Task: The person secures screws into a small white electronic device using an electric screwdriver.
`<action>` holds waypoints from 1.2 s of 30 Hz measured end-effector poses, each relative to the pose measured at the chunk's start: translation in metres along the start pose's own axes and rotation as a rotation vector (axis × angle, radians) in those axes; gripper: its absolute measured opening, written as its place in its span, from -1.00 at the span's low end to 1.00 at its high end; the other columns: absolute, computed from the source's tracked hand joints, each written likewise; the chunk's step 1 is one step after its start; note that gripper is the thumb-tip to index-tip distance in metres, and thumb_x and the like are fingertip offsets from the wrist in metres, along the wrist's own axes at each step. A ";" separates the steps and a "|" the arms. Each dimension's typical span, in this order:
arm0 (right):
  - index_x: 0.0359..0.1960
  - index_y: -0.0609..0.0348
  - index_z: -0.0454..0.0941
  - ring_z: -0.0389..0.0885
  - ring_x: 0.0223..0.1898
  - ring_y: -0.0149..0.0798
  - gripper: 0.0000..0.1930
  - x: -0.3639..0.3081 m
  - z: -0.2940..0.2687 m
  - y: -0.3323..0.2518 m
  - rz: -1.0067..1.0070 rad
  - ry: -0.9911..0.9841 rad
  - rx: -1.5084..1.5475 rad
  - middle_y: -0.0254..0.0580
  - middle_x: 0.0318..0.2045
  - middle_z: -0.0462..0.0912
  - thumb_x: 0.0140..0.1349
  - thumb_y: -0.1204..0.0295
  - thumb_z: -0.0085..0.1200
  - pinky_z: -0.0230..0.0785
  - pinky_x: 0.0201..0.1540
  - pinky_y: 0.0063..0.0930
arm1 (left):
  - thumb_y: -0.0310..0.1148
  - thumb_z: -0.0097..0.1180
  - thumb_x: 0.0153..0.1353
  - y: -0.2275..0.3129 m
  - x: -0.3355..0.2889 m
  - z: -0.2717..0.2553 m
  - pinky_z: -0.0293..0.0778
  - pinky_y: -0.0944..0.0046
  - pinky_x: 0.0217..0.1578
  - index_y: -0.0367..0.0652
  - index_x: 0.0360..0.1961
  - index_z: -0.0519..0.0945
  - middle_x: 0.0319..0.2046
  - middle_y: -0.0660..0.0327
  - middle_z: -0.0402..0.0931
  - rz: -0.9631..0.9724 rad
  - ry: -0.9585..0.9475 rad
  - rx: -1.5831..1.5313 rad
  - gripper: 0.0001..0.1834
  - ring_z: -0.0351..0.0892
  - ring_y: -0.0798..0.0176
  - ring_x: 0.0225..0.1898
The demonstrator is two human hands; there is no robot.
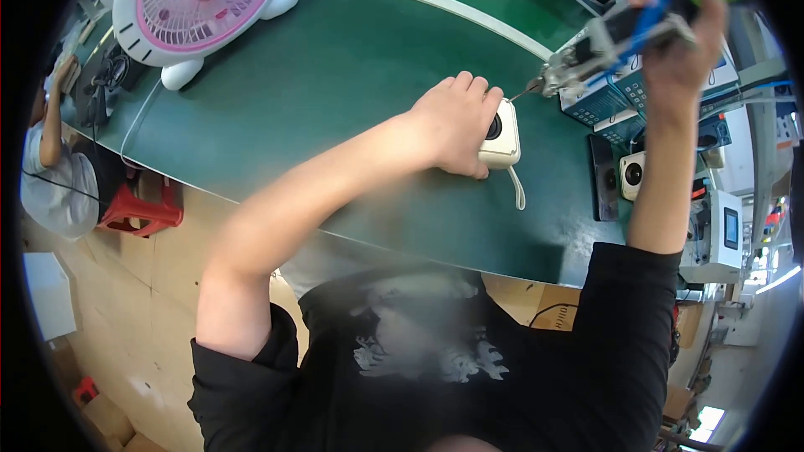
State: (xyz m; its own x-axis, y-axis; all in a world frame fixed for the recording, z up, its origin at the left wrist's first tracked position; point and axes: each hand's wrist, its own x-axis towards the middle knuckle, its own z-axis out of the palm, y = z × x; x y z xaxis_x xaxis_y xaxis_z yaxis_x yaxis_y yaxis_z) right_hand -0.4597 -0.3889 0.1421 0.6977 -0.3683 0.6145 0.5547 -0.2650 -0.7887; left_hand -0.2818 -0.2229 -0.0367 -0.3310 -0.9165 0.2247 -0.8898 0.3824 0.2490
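A small cream box-shaped device point(508, 138) with a round black face and a cream wrist strap sits on the green bench top. My left hand point(456, 124) closes over its left side, with the fingers on top and the thumb at the near edge. Up at the right, my right hand point(682, 46) grips a metal-bodied power screwdriver point(595, 52) with a blue hose and a bright green part. Its thin bit slants down to the far edge of the device; whether the tip touches cannot be made out. Motion blurs the right fingers a little.
A white-and-pink fan point(209, 12) stands at the back left. Printed boxes point(599, 100) are stacked at the right, near a dark flat tray point(602, 177) and another cream device point(632, 174). Far left, another person point(59, 172) sits by a red stool point(144, 205).
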 end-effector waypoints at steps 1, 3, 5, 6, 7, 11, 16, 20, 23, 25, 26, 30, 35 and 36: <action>-0.18 0.29 0.41 0.35 -0.40 -0.33 -0.58 0.004 0.016 -0.022 -0.014 0.063 -0.007 -0.22 -0.36 0.36 0.30 0.09 -0.02 0.22 -0.14 -0.40 | 0.04 0.39 -0.19 -0.001 0.000 0.000 0.34 0.15 0.11 -0.39 0.12 0.33 -0.06 -0.03 0.42 -0.008 0.004 -0.004 -0.06 0.36 -0.01 0.06; -0.22 0.28 0.37 0.32 -0.45 -0.38 -0.48 0.008 0.048 -0.060 -0.143 0.215 -0.201 -0.26 -0.39 0.32 0.02 0.07 0.23 0.19 -0.19 -0.48 | 0.04 0.38 -0.20 -0.001 0.002 -0.002 0.35 0.15 0.10 -0.39 0.14 0.32 -0.06 -0.05 0.42 0.000 -0.028 -0.023 -0.04 0.37 -0.02 0.05; -0.22 0.28 0.36 0.33 -0.45 -0.38 -0.45 0.004 0.054 -0.065 -0.124 0.178 -0.208 -0.27 -0.39 0.32 -0.01 0.06 0.25 0.19 -0.20 -0.49 | 0.03 0.38 -0.20 -0.004 -0.003 -0.005 0.35 0.15 0.09 -0.39 0.15 0.32 -0.06 -0.05 0.43 -0.015 -0.043 -0.034 -0.04 0.38 -0.01 0.04; -0.21 0.27 0.35 0.33 -0.45 -0.39 -0.43 0.001 0.056 -0.069 -0.110 0.138 -0.213 -0.27 -0.39 0.32 -0.04 0.06 0.27 0.19 -0.20 -0.50 | 0.03 0.38 -0.20 -0.004 -0.005 -0.006 0.36 0.15 0.08 -0.39 0.15 0.32 -0.06 -0.05 0.43 -0.031 -0.055 -0.040 -0.04 0.40 -0.01 0.03; -0.21 0.26 0.34 0.33 -0.45 -0.40 -0.41 -0.001 0.057 -0.072 -0.096 0.099 -0.218 -0.28 -0.40 0.32 -0.07 0.05 0.29 0.19 -0.21 -0.50 | 0.03 0.38 -0.20 -0.005 -0.005 -0.006 0.36 0.15 0.08 -0.39 0.15 0.32 -0.06 -0.05 0.43 -0.027 -0.051 -0.045 -0.04 0.40 -0.01 0.03; -0.18 0.24 0.30 0.35 -0.45 -0.43 -0.31 -0.010 0.060 -0.079 -0.038 -0.046 -0.229 -0.32 -0.40 0.33 -0.19 0.02 0.37 0.19 -0.22 -0.54 | 0.01 0.38 -0.21 -0.005 -0.003 -0.002 0.38 0.15 0.05 -0.40 0.13 0.33 -0.09 -0.05 0.44 -0.007 -0.021 -0.042 -0.05 0.43 0.01 -0.01; -0.15 0.21 0.25 0.36 -0.44 -0.46 -0.17 -0.020 0.057 -0.069 0.036 -0.231 -0.198 -0.36 -0.41 0.33 -0.34 -0.02 0.47 0.19 -0.25 -0.58 | 0.01 0.40 -0.23 -0.004 -0.004 -0.002 0.39 0.15 0.03 -0.40 0.08 0.35 -0.12 -0.03 0.45 0.003 -0.005 -0.047 -0.08 0.44 0.02 -0.02; -0.11 0.26 0.30 0.43 -0.37 -0.42 -0.25 -0.018 0.059 -0.056 0.040 -0.269 -0.081 -0.30 -0.34 0.39 -0.18 -0.03 0.35 0.24 -0.18 -0.57 | 0.02 0.42 -0.24 -0.005 -0.003 0.000 0.38 0.17 0.03 -0.39 0.06 0.36 -0.14 -0.01 0.46 0.015 0.026 -0.056 -0.09 0.44 0.03 -0.04; -0.07 0.32 0.34 0.51 -0.29 -0.37 -0.31 -0.017 0.058 -0.048 0.042 -0.309 0.036 -0.23 -0.27 0.45 -0.01 -0.04 0.22 0.28 -0.11 -0.55 | 0.02 0.43 -0.24 -0.005 -0.004 -0.001 0.38 0.17 0.03 -0.38 0.05 0.37 -0.14 0.00 0.46 0.010 0.022 -0.057 -0.09 0.45 0.03 -0.04; -0.04 0.35 0.37 0.56 -0.24 -0.34 -0.34 -0.018 0.057 -0.044 0.044 -0.331 0.112 -0.18 -0.22 0.49 0.09 -0.05 0.14 0.30 -0.07 -0.55 | 0.02 0.43 -0.23 -0.005 -0.005 -0.001 0.38 0.17 0.04 -0.38 0.05 0.37 -0.13 0.00 0.46 0.007 0.013 -0.057 -0.09 0.45 0.04 -0.04; -0.18 0.23 0.35 0.44 -0.38 -0.45 -0.32 -0.023 0.048 -0.047 0.041 -0.147 0.048 -0.28 -0.39 0.36 -0.16 -0.08 0.26 0.25 -0.18 -0.56 | 0.00 0.45 -0.26 -0.004 -0.005 -0.001 0.39 0.14 0.04 -0.38 0.09 0.34 -0.13 -0.01 0.46 0.002 0.014 -0.073 -0.05 0.45 0.00 -0.04; -0.17 0.20 0.33 0.45 -0.37 -0.44 -0.32 -0.027 0.051 -0.045 0.069 -0.150 0.082 -0.29 -0.38 0.37 -0.16 -0.06 0.29 0.25 -0.18 -0.55 | 0.03 0.44 -0.22 -0.003 -0.005 0.001 0.39 0.18 0.04 -0.37 0.04 0.38 -0.13 0.01 0.47 0.009 0.032 -0.034 -0.11 0.45 0.05 -0.04; -0.14 0.15 0.30 0.46 -0.35 -0.43 -0.32 -0.027 0.056 -0.035 0.119 -0.166 0.149 -0.31 -0.37 0.39 -0.14 -0.03 0.33 0.25 -0.17 -0.53 | 0.03 0.46 -0.24 -0.005 -0.008 0.001 0.41 0.18 0.03 -0.37 0.01 0.40 -0.15 0.02 0.48 0.004 0.031 -0.048 -0.11 0.47 0.05 -0.05; -0.11 0.15 0.28 0.45 -0.37 -0.43 -0.31 -0.028 0.052 -0.032 0.079 -0.194 0.133 -0.32 -0.36 0.40 -0.12 -0.01 0.34 0.26 -0.20 -0.50 | 0.03 0.46 -0.25 -0.005 -0.008 0.001 0.41 0.18 0.02 -0.37 0.01 0.41 -0.16 0.03 0.49 0.014 0.036 -0.057 -0.12 0.47 0.06 -0.05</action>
State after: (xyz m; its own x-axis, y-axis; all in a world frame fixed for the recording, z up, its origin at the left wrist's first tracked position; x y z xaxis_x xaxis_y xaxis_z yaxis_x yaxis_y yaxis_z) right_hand -0.4732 -0.3235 0.1516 0.8082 -0.2015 0.5534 0.5410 -0.1174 -0.8328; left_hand -0.2746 -0.2175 -0.0405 -0.3307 -0.9066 0.2621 -0.8656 0.4020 0.2986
